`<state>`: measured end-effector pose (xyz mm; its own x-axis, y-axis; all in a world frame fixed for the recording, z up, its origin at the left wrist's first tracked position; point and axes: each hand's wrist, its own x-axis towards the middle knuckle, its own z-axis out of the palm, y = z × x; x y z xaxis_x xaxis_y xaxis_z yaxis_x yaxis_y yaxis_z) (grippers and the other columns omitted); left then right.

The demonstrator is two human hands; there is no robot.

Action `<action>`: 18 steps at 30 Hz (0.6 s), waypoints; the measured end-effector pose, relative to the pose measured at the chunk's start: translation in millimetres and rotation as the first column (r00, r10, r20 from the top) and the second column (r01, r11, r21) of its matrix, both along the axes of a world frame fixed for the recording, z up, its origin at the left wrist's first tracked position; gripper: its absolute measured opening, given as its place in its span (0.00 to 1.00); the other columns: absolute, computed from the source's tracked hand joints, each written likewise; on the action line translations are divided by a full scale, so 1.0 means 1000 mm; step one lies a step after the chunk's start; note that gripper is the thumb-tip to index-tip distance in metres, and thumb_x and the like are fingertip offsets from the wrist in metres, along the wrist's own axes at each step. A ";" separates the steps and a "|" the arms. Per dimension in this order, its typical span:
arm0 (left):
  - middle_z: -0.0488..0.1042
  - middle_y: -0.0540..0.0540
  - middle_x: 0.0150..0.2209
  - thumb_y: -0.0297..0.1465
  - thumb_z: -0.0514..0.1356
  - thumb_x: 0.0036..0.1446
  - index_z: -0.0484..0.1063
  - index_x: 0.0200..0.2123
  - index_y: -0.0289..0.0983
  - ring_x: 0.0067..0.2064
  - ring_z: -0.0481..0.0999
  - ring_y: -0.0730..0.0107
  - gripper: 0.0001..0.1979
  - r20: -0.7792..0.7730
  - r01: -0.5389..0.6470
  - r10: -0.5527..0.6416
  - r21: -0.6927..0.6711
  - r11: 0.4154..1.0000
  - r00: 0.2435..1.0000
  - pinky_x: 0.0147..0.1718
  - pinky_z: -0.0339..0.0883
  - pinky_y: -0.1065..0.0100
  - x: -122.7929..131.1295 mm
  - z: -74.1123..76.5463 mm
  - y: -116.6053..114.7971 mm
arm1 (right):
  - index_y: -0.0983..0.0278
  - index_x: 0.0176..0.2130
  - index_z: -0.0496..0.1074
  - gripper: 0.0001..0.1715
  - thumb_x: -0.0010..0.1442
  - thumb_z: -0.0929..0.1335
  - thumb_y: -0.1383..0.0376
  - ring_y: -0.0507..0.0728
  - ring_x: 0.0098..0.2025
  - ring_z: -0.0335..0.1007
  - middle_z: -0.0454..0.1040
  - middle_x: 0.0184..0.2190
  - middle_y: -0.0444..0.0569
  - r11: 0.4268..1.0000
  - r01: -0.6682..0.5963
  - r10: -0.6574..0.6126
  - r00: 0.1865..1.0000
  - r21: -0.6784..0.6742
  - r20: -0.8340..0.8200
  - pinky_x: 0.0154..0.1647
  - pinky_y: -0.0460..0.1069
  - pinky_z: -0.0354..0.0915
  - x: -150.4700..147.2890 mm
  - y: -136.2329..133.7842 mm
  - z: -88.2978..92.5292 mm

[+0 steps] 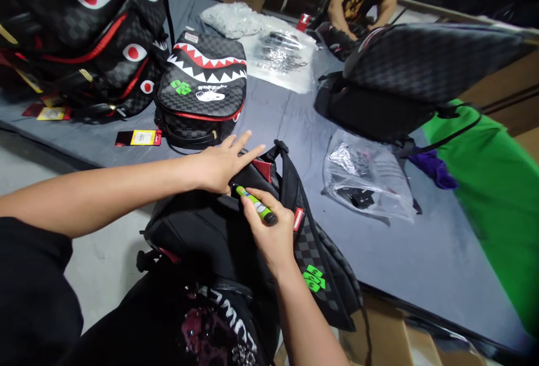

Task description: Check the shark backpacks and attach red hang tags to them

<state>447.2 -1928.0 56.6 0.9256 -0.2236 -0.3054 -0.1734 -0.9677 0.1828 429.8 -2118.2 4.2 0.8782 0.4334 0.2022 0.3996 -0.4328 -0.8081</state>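
Observation:
A black backpack [202,220] with grey checks, a red label and green prints lies tilted over the table's front edge, close against my body. My left hand [221,164] rests on its upper part with the fingers spread. In my right hand [269,225] is a green marker pen [255,204] with a black end, its tip pointing at the black fabric just beside the left hand. Whether the tip touches the fabric is hard to make out. Right behind the left hand stands a checked backpack [206,74] printed with shark teeth.
Large backpacks with red eyes [101,35] are stacked at the left, with hang tags [138,137] near them. A clear plastic bag [366,175] and another checked backpack [421,68] lie to the right. Green cloth [484,186] covers the right edge. Another person [362,1] sits at the back.

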 end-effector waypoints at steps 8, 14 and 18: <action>0.41 0.31 0.71 0.33 0.70 0.46 0.24 0.71 0.47 0.62 0.61 0.36 0.64 0.001 -0.119 0.122 0.213 0.970 0.993 0.51 0.69 0.51 -0.001 0.003 -0.016 | 0.61 0.42 0.78 0.11 0.61 0.69 0.60 0.59 0.41 0.78 0.82 0.40 0.48 0.999 -0.033 0.033 0.999 0.027 0.003 0.47 0.54 0.71 0.000 -0.001 -0.005; 0.41 0.35 0.71 0.30 0.63 0.53 0.23 0.70 0.50 0.64 0.61 0.40 0.56 -0.016 -0.014 0.018 0.181 0.983 1.000 0.52 0.67 0.56 -0.003 0.000 -0.001 | 0.60 0.42 0.78 0.11 0.61 0.69 0.60 0.60 0.43 0.78 0.82 0.41 0.48 0.998 -0.034 0.033 0.999 0.050 0.014 0.46 0.53 0.71 -0.004 -0.003 -0.003; 0.29 0.36 0.73 0.27 0.60 0.54 0.20 0.70 0.49 0.67 0.59 0.48 0.55 -0.068 -0.020 0.026 0.075 0.997 0.997 0.58 0.62 0.61 -0.007 0.007 0.010 | 0.60 0.42 0.78 0.11 0.61 0.69 0.60 0.59 0.42 0.78 0.82 0.40 0.48 0.997 -0.042 0.041 0.999 0.059 0.019 0.46 0.53 0.71 -0.004 -0.006 -0.001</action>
